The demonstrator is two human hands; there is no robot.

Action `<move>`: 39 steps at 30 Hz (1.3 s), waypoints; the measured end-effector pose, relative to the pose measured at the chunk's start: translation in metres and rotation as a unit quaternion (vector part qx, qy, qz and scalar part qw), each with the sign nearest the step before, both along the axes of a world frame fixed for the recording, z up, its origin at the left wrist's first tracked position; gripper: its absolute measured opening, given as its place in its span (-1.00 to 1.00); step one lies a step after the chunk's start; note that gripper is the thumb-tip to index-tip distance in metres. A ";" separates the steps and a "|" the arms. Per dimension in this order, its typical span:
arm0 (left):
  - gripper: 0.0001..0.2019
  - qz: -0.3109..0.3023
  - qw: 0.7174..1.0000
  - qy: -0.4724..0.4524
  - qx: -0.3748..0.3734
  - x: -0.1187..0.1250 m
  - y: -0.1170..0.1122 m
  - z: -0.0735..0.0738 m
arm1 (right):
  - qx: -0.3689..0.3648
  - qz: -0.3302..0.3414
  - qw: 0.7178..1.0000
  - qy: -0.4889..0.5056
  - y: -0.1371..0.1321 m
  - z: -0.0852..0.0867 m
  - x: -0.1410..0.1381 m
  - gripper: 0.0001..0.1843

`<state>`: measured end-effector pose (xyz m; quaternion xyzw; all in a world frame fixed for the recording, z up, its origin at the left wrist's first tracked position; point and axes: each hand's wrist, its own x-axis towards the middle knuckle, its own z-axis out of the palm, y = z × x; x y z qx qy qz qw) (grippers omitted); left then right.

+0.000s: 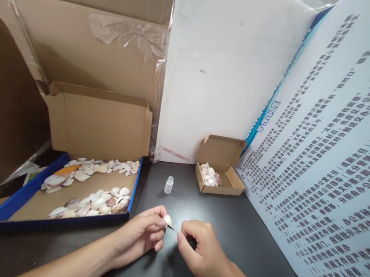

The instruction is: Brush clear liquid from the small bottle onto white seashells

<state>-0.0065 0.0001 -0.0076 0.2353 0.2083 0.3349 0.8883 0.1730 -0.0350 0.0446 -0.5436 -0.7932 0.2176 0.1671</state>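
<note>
Near the front of the dark table (247,233), the left hand (140,235) pinches a small pale shell (167,220) at its fingertips, while the right hand (201,250) grips a thin brush (172,229) — its tip touching the shell — with a little bottle (168,185) just beyond.

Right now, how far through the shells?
Looks done: a small heap of shells in the small carton. In hand: left hand pinches one shell; right hand puts a thin brush to it, bottle open. Left: many shells in the blue tray.
</note>
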 end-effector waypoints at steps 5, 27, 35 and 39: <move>-0.88 -0.001 1.000 -0.001 0.003 0.000 0.000 -0.001 | -0.006 -0.047 0.998 -0.039 0.001 0.000 0.001 -0.68; -0.85 -0.001 1.000 0.007 0.004 0.001 0.000 0.001 | -0.060 -0.023 0.992 0.107 0.004 -0.016 0.001 -0.63; -0.85 0.011 1.000 0.008 0.003 0.004 -0.001 0.002 | -0.072 -0.021 0.989 0.124 0.009 -0.020 0.002 -0.63; -0.86 0.030 0.999 0.025 0.019 0.003 0.003 0.002 | -0.064 -0.061 0.993 0.081 0.012 -0.018 0.011 -0.64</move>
